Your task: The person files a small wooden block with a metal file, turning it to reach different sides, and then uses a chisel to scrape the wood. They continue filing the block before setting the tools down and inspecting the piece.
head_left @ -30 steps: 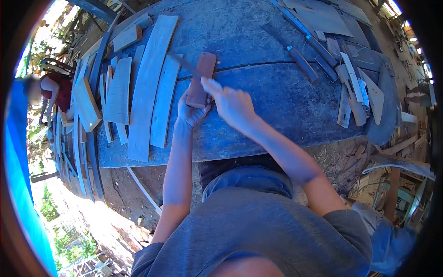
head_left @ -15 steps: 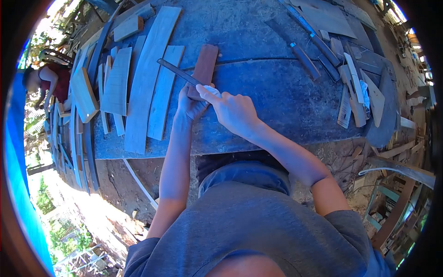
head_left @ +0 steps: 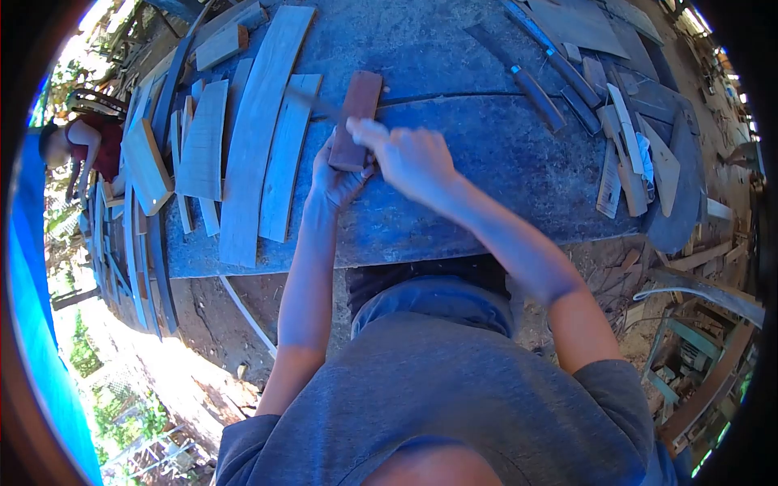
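Note:
A reddish-brown wooden block [head_left: 356,109] stands out over the blue worktable [head_left: 462,162], its lower end gripped by my left hand [head_left: 339,178]. My right hand [head_left: 413,159] is closed just right of the block, its fingers over the block's edge. From it a dark, narrow tool [head_left: 314,104] crosses behind or against the block and points up and left; it is blurred by motion, and its handle is hidden in my fist.
Pale boards [head_left: 263,138] and a thick wood piece [head_left: 146,166] lie on the left. Long-handled blades [head_left: 536,97] and scraps [head_left: 630,174] lie on the right. A person in red [head_left: 101,146] is at the far left. A green-framed machine [head_left: 689,352] stands lower right.
My right hand has moved slightly up and right, along the block, with the tool shifting too. My left hand stays around the block's lower end.

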Action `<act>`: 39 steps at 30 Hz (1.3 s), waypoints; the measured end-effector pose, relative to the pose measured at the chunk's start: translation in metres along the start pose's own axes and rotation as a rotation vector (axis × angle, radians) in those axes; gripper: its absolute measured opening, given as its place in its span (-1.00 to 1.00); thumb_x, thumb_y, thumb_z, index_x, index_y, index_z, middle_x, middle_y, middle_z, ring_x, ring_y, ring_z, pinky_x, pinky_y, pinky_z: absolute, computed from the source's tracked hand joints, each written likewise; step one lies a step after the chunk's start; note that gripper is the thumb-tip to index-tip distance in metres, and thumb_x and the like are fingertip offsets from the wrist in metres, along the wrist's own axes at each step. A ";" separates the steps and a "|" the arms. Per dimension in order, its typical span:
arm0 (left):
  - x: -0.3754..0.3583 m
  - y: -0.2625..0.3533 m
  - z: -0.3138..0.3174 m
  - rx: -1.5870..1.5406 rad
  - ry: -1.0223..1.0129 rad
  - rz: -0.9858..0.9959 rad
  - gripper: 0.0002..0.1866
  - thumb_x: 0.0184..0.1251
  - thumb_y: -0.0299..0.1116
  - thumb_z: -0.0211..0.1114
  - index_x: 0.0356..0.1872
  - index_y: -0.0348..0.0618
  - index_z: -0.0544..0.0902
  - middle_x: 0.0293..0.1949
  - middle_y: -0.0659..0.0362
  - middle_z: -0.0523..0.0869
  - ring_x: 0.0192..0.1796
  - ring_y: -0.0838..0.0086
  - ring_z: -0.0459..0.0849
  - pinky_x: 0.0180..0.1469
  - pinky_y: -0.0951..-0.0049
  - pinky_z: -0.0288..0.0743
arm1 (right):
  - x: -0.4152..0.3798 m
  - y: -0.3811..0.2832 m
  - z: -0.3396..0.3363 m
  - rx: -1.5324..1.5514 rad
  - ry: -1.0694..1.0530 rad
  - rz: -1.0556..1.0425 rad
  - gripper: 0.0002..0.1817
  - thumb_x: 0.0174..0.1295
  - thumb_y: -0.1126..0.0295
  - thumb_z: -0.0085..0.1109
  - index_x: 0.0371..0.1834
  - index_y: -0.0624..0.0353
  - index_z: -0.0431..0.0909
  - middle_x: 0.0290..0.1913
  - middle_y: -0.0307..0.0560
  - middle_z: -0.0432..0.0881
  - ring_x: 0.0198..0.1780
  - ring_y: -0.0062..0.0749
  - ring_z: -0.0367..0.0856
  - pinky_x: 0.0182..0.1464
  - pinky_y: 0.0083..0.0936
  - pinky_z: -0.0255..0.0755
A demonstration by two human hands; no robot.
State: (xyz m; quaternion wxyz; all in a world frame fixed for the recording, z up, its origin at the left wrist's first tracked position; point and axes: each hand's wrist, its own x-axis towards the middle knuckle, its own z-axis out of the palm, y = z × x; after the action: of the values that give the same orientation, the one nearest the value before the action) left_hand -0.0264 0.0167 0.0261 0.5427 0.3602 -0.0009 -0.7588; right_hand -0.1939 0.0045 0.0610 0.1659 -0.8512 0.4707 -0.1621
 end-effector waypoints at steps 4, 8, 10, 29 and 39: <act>0.010 0.005 -0.010 -0.014 -0.343 -0.097 -0.47 0.58 0.00 -0.23 0.14 -0.30 0.41 -0.21 -0.12 0.63 -0.33 0.24 0.68 -0.43 0.28 0.67 | 0.061 0.036 -0.005 -0.004 0.085 0.167 -0.53 0.36 0.35 -0.11 0.34 -0.15 0.44 -0.27 0.01 0.74 -0.34 0.00 0.73 -0.26 -0.17 0.62; 0.009 0.004 -0.005 0.023 -0.244 -0.026 -0.46 0.59 0.01 -0.23 0.13 -0.31 0.42 -0.24 -0.11 0.64 -0.34 0.27 0.68 -0.46 0.32 0.65 | 0.016 0.010 -0.008 0.024 0.150 0.001 -0.53 0.37 0.33 -0.11 0.36 -0.17 0.42 -0.31 0.01 0.74 -0.34 -0.02 0.74 -0.26 -0.19 0.62; 0.008 0.002 -0.012 0.031 -0.177 -0.002 -0.46 0.59 0.01 -0.23 0.14 -0.31 0.42 -0.24 -0.11 0.64 -0.35 0.28 0.68 -0.46 0.33 0.65 | -0.007 -0.017 -0.031 -0.053 -0.223 0.040 -0.53 0.32 0.36 -0.05 0.32 -0.14 0.47 -0.20 -0.01 0.76 -0.28 -0.15 0.77 -0.27 -0.27 0.62; 0.015 0.008 -0.020 -0.049 -0.463 -0.074 -0.50 0.61 -0.12 -0.28 0.25 -0.38 0.29 -0.13 -0.19 0.56 -0.22 0.21 0.58 -0.41 0.31 0.67 | 0.057 0.030 0.003 -0.027 0.094 0.101 -0.51 0.33 0.38 -0.07 0.34 -0.22 0.44 -0.20 -0.06 0.76 -0.31 -0.10 0.76 -0.30 -0.20 0.63; 0.008 0.004 -0.017 -0.035 -0.342 -0.071 -0.48 0.60 -0.06 -0.27 0.19 -0.34 0.36 -0.18 -0.16 0.59 -0.20 0.19 0.66 -0.38 0.27 0.69 | 0.008 0.014 0.003 0.109 0.165 0.010 -0.53 0.37 0.31 -0.04 0.36 -0.22 0.41 -0.32 0.06 0.74 -0.38 -0.05 0.74 -0.35 -0.11 0.60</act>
State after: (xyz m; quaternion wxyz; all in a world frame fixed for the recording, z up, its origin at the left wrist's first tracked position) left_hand -0.0156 0.0152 0.0109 0.5136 0.2163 -0.0670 -0.8276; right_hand -0.1994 -0.0086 0.0536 0.1737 -0.8223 0.4776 -0.2562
